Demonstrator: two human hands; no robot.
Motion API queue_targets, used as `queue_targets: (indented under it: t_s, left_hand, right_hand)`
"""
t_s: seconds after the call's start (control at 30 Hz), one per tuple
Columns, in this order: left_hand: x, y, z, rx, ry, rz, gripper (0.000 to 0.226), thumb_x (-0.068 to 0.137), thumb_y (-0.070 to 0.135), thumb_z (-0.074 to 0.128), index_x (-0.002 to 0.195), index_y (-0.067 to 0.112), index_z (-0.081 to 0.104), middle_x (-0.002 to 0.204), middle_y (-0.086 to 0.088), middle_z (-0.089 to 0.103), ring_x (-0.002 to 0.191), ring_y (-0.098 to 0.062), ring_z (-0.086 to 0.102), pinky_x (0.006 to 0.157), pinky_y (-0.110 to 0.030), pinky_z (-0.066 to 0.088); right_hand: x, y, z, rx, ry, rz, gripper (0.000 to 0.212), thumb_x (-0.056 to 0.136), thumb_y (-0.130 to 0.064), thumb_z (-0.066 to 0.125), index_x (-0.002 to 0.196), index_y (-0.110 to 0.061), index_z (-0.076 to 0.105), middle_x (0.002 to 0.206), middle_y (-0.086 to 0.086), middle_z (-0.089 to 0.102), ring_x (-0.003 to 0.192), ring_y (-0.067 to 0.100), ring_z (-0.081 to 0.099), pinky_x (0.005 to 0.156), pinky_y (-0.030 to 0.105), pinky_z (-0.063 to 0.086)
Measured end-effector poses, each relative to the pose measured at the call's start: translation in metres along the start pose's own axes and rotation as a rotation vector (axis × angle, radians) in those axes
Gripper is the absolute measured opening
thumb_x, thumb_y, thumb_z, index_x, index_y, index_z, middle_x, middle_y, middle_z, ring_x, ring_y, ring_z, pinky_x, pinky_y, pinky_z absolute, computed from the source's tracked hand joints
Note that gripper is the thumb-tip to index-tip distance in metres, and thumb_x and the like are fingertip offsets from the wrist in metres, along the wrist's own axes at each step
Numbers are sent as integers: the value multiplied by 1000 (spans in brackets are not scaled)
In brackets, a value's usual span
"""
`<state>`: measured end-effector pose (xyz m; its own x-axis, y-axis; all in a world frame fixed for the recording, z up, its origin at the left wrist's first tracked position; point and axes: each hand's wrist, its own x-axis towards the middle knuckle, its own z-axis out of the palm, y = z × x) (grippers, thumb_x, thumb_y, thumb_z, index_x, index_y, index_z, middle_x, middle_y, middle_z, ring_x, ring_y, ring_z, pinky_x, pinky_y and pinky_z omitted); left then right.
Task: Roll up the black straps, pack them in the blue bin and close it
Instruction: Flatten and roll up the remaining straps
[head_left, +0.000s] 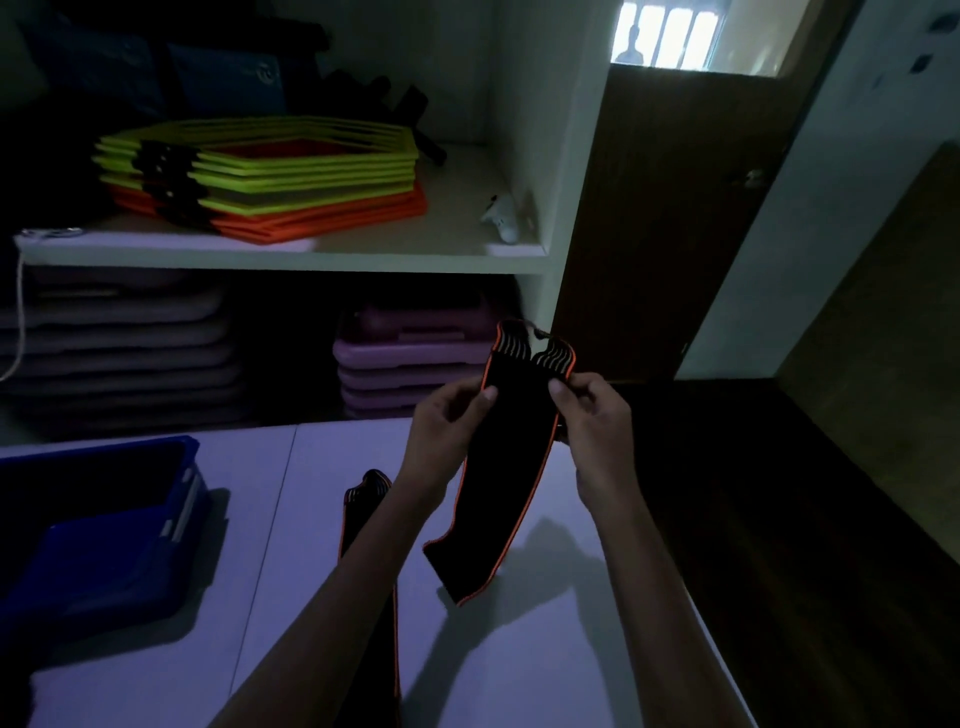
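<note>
Against the back wall, a white shelf unit (280, 254) fills the left of the view, with a brown door (665, 208) beside it on the right. Below and nearer the camera is the white desk (291, 597). The blue bin (130, 448) sits open at the desk's left edge, well apart from the hands. On the upper shelf lies a stack of yellow-green and orange hexagonal frames (291, 176). Under that shelf are pale stacked platforms (119, 343) on the left and purple stacked platforms (410, 364) on the right. One black strap (509, 467) with orange edging is held up over the desk's far right part, its lined upper end topmost and its lower end hanging down toward the desk top. A second black strap (363, 519) lies stretched flat on the desk, partly hidden under the left forearm. The left hand (447, 421) pinches the held strap's left edge near the top between thumb and fingers, and the right hand (597, 415) pinches its right edge at about the same height. A small white object (501, 215) rests at the right end of the upper shelf.
</note>
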<state>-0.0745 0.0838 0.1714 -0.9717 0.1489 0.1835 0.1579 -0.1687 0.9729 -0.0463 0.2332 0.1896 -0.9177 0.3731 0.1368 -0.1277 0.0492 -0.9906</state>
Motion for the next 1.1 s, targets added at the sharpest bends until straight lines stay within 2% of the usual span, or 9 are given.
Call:
queue_targets:
  t_s: [0.17, 0.27, 0.33, 0.47, 0.6, 0.8, 0.93, 1.03, 1.1]
  left_hand:
    - [-31, -32, -16, 109, -213, -143, 13, 82, 22, 66, 94, 20, 71, 89, -4, 73, 85, -18, 68, 78, -33, 54]
    - [-57, -63, -35, 183, -239, -238, 16, 82, 16, 67, 98, 12, 70, 98, -12, 72, 95, -21, 67, 88, -35, 51]
    - [-72, -80, -45, 273, -190, -269, 6, 84, 11, 66, 88, 15, 68, 89, -8, 71, 86, -15, 65, 81, -31, 49]
    - [-91, -101, -61, 384, -58, -346, 11, 84, 18, 66, 74, 18, 62, 73, -7, 61, 72, -16, 55, 70, -32, 41]
    - [-124, -106, -93, 531, -82, -403, 39, 83, 20, 68, 56, 19, 41, 43, 11, 39, 45, 1, 37, 48, -15, 27]
    - [-200, -134, -150, 352, -31, -783, 50, 82, 7, 69, 52, 19, 31, 48, 4, 29, 41, -6, 31, 42, -18, 27]
    - [-224, -143, -163, 369, -18, -907, 43, 82, 16, 70, 49, 18, 42, 39, 4, 44, 34, -6, 41, 40, -17, 32]
    - [-222, -143, -166, 347, -34, -943, 36, 80, 25, 72, 52, 12, 52, 37, 0, 53, 30, -5, 43, 37, -16, 33]
    - [-218, -141, -165, 338, -24, -979, 37, 79, 26, 72, 51, 12, 54, 36, 0, 55, 30, -6, 45, 38, -16, 35]
  right_hand:
    - [11, -18, 4, 130, -64, -7, 19, 91, -7, 58, 75, -16, 58, 66, -3, 60, 63, 10, 60, 58, 25, 49]
    - [24, -26, 9, 177, -92, -8, 23, 90, -5, 59, 71, -18, 57, 65, -3, 58, 61, 11, 56, 56, 26, 43]
    - [33, -25, 15, 211, -100, 21, 24, 90, -6, 59, 70, -19, 56, 62, -4, 59, 57, 10, 56, 53, 26, 42]
    - [47, -6, 37, 314, -105, 161, 20, 90, -7, 59, 74, -18, 58, 63, -8, 64, 57, 7, 62, 47, 22, 46]
    - [44, 46, 66, 303, -115, 342, 18, 89, -5, 61, 75, -16, 57, 70, 2, 61, 53, 6, 62, 45, 19, 49]
    - [3, 145, 120, 178, -334, 678, 17, 89, -3, 59, 76, -11, 55, 40, -5, 54, 28, 4, 41, 32, 13, 34]
    - [-16, 189, 150, 53, -374, 847, 9, 88, 1, 59, 80, -5, 59, 35, -1, 48, 28, 9, 41, 35, 13, 32]
    - [-16, 211, 163, 6, -304, 940, 16, 83, 4, 63, 98, 8, 64, 74, 16, 67, 67, 25, 62, 67, 36, 54]
    - [-14, 220, 169, -82, -278, 914, 13, 82, 3, 64, 94, 8, 64, 76, 14, 63, 68, 26, 58, 68, 39, 52]
